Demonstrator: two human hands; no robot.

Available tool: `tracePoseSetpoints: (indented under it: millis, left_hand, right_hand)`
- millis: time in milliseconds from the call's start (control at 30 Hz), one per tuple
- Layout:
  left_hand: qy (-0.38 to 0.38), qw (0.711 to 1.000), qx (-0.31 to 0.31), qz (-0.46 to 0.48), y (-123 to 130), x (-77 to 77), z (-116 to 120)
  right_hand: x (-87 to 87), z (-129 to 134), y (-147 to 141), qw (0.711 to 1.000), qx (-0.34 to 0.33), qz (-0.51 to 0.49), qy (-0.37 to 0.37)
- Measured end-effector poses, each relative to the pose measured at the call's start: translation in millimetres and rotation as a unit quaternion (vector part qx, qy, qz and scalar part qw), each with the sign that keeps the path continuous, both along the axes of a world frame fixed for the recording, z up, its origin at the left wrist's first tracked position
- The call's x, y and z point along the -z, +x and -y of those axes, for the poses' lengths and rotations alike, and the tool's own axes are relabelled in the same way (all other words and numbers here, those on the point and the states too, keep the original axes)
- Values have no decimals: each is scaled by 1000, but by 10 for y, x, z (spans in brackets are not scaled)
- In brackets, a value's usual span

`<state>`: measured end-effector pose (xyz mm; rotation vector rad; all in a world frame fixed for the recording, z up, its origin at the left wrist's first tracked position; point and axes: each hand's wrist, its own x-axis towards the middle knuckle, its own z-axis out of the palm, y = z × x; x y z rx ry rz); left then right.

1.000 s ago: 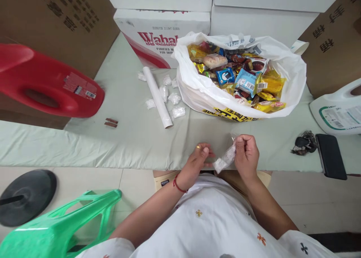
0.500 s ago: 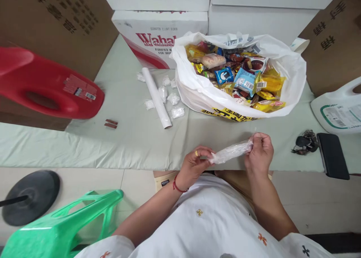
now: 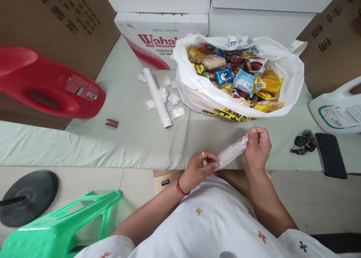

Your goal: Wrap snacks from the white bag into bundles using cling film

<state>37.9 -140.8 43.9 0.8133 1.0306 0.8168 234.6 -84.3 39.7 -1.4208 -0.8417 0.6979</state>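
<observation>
A long strip of crumpled clear plastic wrap (image 3: pixel 232 153) is stretched between my hands, just over the table's front edge. Its lower left end is pinched in the fingers of my left hand (image 3: pixel 200 169), which wears a ring and a red cord at the wrist. At the upper right end, my right hand (image 3: pixel 257 147) is closed on the plastic. Beyond my hands several small clear plastic bundles (image 3: pixel 178 112) lie around a white roll (image 3: pixel 158 98). A white plastic bag (image 3: pixel 187 96) full of packaged snacks (image 3: pixel 245 81) stands behind my right hand.
A red jug (image 3: pixel 56 89) stands at left near two small brown strips (image 3: pixel 112 123). To the right are keys (image 3: pixel 304 142), a black phone (image 3: pixel 330 155) and a white jug (image 3: pixel 335 109). Boxes (image 3: pixel 160 40) line the back. A green stool (image 3: pixel 64 222) is below left.
The plastic strip tilts more steeply now. My left hand has shifted right and slightly down along it, covering its lower end; my right hand has moved slightly up and left.
</observation>
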Motion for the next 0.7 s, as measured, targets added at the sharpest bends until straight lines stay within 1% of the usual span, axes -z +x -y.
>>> tracePoseSetpoints:
  millis: [67, 133, 200, 300, 367, 400, 467, 533, 567, 633, 667, 700]
  left_hand:
    - [-2, 1000, -21, -19, -71, 3, -22]
    - [-20, 998, -52, -14, -181, 38, -12]
    - [-36, 998, -58, -7, -299, 90, 37]
    - [-44, 999, -12, -25, -480, 161, 160]
    - [-29, 997, 13, -72, -609, 175, 241]
    - [-11, 994, 8, -105, -671, 163, 270]
    - [41, 983, -32, -176, -760, 93, 292]
    - [116, 966, -52, -223, -752, -41, 261]
    - [157, 960, -43, -229, -697, -124, 228]
    - [231, 950, -5, -208, -490, -289, 138]
    - [251, 949, 2, -191, -352, -358, 85]
    - [256, 950, -4, -180, -206, -411, 31]
  right_hand:
    - [9, -20, 94, 999, 31, -12, 6]
    - [30, -27, 191, 998, 55, -39, 11]
    - [53, -17, 254, 996, 63, -60, 11]
    - [56, 14, 275, 996, 57, -65, 4]
    - [12, 30, 263, 997, 44, -62, -2]
    - [-28, 35, 255, 998, 34, -59, -8]
    - [-144, 42, 230, 998, 4, -49, -27]
    - [-296, 45, 177, 997, -42, -27, -50]
    - [-379, 46, 135, 996, -68, -11, -59]
    - [-537, 43, 27, 991, -117, 25, -65]
    - [-604, 36, -32, 988, -137, 41, -63]
    - [-659, 23, -86, 985, -154, 57, -61]
